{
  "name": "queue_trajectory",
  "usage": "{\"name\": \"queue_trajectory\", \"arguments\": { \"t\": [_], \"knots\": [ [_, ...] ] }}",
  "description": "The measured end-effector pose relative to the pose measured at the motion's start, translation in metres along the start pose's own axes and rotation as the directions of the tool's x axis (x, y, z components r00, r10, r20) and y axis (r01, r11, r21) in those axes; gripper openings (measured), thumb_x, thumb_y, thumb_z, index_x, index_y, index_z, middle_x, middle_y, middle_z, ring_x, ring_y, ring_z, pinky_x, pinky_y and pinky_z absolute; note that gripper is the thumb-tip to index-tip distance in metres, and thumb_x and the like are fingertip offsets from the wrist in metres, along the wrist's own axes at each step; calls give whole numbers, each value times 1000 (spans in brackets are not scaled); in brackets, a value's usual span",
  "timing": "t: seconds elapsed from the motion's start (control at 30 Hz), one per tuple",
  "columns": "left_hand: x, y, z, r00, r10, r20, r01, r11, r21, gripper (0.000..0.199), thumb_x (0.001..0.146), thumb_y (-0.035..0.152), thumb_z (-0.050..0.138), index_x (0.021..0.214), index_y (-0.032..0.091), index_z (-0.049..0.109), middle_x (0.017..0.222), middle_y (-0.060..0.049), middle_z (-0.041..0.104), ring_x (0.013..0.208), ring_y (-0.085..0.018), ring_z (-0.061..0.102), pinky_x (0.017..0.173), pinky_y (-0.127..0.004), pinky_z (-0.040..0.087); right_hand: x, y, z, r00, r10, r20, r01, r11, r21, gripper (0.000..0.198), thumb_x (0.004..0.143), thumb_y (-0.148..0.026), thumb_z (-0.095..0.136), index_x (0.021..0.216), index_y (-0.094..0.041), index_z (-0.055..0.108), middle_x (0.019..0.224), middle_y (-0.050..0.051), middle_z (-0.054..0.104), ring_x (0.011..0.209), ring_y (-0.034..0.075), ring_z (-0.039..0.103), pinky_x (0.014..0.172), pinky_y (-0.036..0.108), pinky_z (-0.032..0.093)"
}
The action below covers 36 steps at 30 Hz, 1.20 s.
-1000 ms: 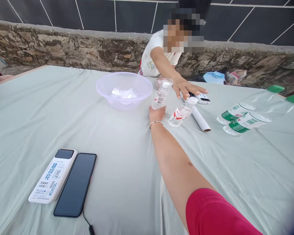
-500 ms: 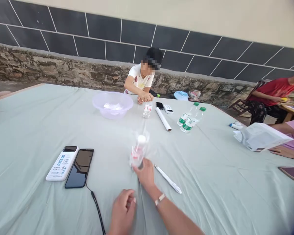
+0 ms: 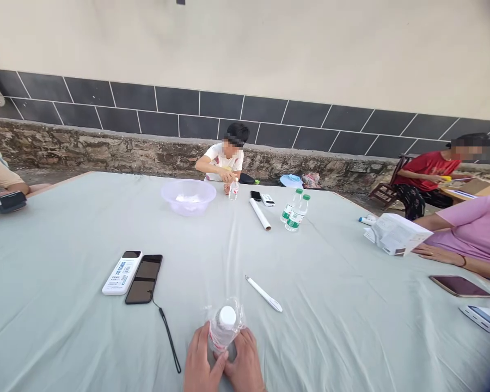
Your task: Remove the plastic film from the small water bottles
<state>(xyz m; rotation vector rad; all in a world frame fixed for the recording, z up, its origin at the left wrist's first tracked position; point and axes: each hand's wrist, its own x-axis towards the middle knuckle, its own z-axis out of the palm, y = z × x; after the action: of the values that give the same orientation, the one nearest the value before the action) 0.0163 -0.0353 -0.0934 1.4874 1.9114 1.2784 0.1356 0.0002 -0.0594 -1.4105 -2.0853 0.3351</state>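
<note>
One capped bottle (image 3: 221, 330), long axis roughly upright, is clasped between left hand (image 3: 201, 356) and right hand (image 3: 245, 359), equally near.

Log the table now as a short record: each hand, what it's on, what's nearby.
Left hand: on the lower left of a clear plastic bottle with a white cap
Right hand: on its lower right
Bottle: cap up, loose clear film around it
Beyond, right: slim white pen-like tool
Beyond, left: black rectangular phone beside white rectangular device with blue print
Far side: translucent lilac plastic basin, white cylindrical roll, two green-capped clear bottles
Across: person in white shirt, one hand near a small clear bottle
</note>
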Motion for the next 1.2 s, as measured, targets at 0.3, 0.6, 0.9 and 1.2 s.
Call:
{"name": "queue_trajectory", "arguments": {
  "t": [0.3, 0.6, 0.9, 1.2],
  "knots": [
    [6, 15, -24, 992, -34, 124, 34, 999, 8, 51, 83, 43, 50, 125, 15, 49, 122, -15, 57, 117, -29, 53, 98, -50, 42, 3, -10, -4, 997, 71, 39, -74, 995, 62, 26, 68, -24, 62, 94, -20, 63, 96, 9, 68, 96, 28, 61, 93, 49, 44],
    [32, 35, -34, 959, -194, 205, 231, 957, -177, 43, 74, 42, 57, 107, 15, 57, 96, -9, 67, 85, -24, 63, 79, -39, 50, 8, -20, -16, 999, 2, 47, -8, 990, 141, 23, 73, -33, 59, 92, -19, 62, 80, 5, 64, 80, 24, 60, 81, 41, 46],
    [53, 44, -34, 850, -472, 233, 511, 847, -150, 35, 74, 53, 51, 84, 19, 56, 74, -2, 64, 67, -19, 60, 58, -28, 43, 76, 72, -73, 947, 322, -22, -315, 909, -271, 38, 84, -33, 53, 118, -20, 58, 113, 13, 62, 105, 28, 55, 85, 40, 44],
    [63, 74, -33, 921, -325, 216, 236, 905, 355, 47, 82, 56, 42, 108, 18, 53, 106, -12, 59, 95, -27, 58, 66, -33, 43, 78, 82, -71, 898, 416, 142, -364, 885, -291, 21, 90, -27, 42, 96, -17, 60, 90, 8, 64, 83, 22, 59, 70, 30, 41]
  ]
}}
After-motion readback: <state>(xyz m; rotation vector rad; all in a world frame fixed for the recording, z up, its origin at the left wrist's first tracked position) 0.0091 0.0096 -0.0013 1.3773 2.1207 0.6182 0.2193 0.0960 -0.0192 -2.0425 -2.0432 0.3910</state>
